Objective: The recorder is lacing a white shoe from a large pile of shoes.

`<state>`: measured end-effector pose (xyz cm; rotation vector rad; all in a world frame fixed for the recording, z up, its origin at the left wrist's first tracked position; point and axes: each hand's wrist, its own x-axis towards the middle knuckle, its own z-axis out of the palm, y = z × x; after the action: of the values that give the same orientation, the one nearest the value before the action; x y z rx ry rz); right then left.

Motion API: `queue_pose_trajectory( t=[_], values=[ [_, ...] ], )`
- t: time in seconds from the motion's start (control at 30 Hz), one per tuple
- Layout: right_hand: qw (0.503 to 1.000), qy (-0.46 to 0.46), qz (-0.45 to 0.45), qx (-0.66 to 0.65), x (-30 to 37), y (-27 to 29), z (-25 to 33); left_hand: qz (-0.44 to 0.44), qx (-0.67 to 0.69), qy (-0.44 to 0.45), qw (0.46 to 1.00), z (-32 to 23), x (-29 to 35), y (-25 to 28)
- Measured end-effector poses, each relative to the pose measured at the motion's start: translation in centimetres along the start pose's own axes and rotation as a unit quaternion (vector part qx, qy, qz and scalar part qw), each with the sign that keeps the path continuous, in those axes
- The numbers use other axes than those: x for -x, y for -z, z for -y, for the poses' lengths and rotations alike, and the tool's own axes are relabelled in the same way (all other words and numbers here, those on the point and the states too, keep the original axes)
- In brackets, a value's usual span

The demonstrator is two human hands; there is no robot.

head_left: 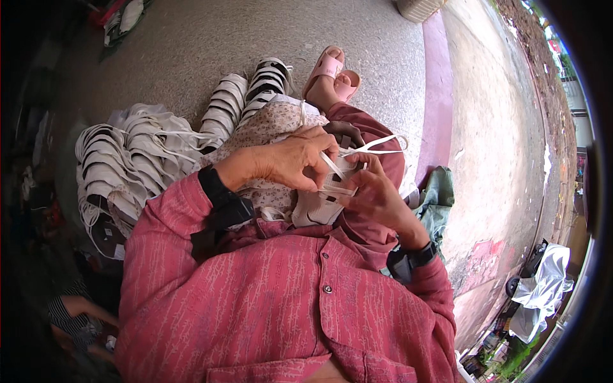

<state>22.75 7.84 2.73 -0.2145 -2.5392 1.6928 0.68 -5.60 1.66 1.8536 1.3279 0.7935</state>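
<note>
A pale shoe upper (314, 209) with dark eyelet patches lies across my lap, a white shoelace (385, 150) threaded at its front. My left hand (297, 158) bends over it from the left, thumb and fingers closed on a flat stretch of the lace. On the other side my right hand (382, 195) pinches the lace between thumb and forefinger, close to the upper's edge. A loose loop of the lace sticks out to the right above my right hand. Under the upper is a floral cloth (265, 124) spread over my legs.
Several stacks of white shoe uppers (143, 143) with trailing laces stand on the left, and more uppers (225, 105) lie beyond my knee. Green cloth (437, 191) lies by my right elbow. Another person's arm (89, 309) shows at lower left. A woven basket (418, 9) stands far ahead.
</note>
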Motion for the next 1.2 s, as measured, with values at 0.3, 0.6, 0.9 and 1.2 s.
queue_pose_trajectory(
  t=[0.3, 0.6, 0.9, 1.2],
  values=[
    [0.961, 0.008, -0.226, 0.162, 1.6, -3.2, -0.3, -0.003, -0.023, -0.009, 1.000, 0.2, 0.1, 0.0],
    [0.974, 0.000, -0.204, 0.099, 2.3, -3.3, -0.8, -0.029, -0.052, -0.008, 0.998, -0.4, -0.1, -0.4],
    [0.971, -0.138, -0.184, 0.068, 2.0, 0.6, -1.2, -0.053, -0.081, -0.022, 0.995, -0.8, 0.0, -0.8],
    [0.966, 0.074, -0.109, 0.222, 2.5, -1.3, -1.6, -0.058, -0.087, -0.015, 0.994, -0.7, -0.2, -1.3]
  ],
)
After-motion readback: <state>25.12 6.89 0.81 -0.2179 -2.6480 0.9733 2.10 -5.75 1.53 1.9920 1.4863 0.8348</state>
